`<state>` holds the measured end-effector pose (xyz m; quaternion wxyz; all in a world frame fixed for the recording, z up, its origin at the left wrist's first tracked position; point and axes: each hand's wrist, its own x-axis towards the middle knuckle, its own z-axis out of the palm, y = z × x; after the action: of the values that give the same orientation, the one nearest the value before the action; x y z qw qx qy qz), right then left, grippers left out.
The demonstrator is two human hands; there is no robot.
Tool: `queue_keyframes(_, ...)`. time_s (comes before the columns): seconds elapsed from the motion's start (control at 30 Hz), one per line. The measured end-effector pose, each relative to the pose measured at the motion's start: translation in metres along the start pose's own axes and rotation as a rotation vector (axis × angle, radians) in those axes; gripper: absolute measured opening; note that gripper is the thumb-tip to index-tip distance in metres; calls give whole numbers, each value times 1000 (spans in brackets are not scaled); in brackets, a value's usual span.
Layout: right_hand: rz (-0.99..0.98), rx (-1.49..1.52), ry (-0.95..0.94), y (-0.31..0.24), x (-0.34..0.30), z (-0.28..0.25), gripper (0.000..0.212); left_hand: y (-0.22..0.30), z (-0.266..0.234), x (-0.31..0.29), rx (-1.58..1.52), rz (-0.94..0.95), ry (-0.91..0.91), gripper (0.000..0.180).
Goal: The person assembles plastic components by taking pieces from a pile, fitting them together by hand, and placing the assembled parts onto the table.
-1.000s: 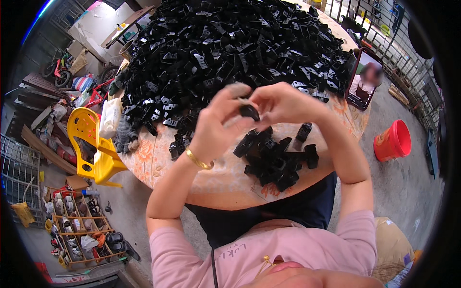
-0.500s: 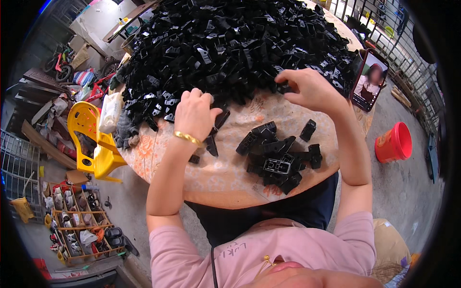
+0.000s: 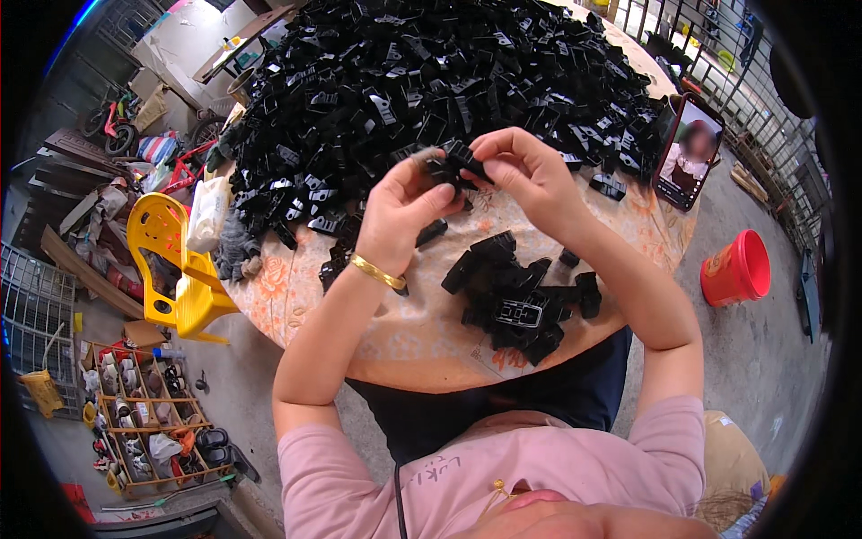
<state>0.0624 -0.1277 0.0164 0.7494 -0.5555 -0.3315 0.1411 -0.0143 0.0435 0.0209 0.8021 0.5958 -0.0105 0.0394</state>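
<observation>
My left hand (image 3: pixel 406 208) and my right hand (image 3: pixel 523 176) meet over the table, just before a big heap of black plastic parts (image 3: pixel 386 99). The right fingers pinch a small black plastic part (image 3: pixel 467 162). The left fingers close on a black plastic part (image 3: pixel 440 169) that touches it; whether these are two parts or one joined piece, I cannot tell. Closer to me lies a smaller pile of black plastic parts (image 3: pixel 516 310), with a frame-like one on top. Another dark part (image 3: pixel 433 232) rests beside my left hand.
The round table (image 3: pixel 413 364) has a flowered cover. A propped phone (image 3: pixel 690 153) stands at its right edge, above a red bucket (image 3: pixel 736 268) on the floor. On the left are a yellow chair (image 3: pixel 193 292), a white tissue pack (image 3: pixel 208 214) and a shoe rack (image 3: pixel 157 413).
Both hands have moved inward from the edge of the heap and come together. The black parts between their fingers now show in front of the heap.
</observation>
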Motion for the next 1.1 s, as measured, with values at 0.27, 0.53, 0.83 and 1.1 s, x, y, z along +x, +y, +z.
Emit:
queue_keyframes(0.27, -190, -298, -59, -3, -2, 7, 46, 1, 7, -5, 144, 48, 68, 29)
queue_keyframes(0.53, 95, -8, -101, -24, 3, -10, 27, 3, 8, -6, 223, 82, 1, 34)
queue_keyframes(0.83, 321, 27, -186, -13, 1, -2, 42, 3, 11, -8, 336, 167, 60, 32)
queue_keyframes(1.1, 280, 43, -96, -4, -4, 7, 35, 4, 10, -8, 274, 171, 106, 32)
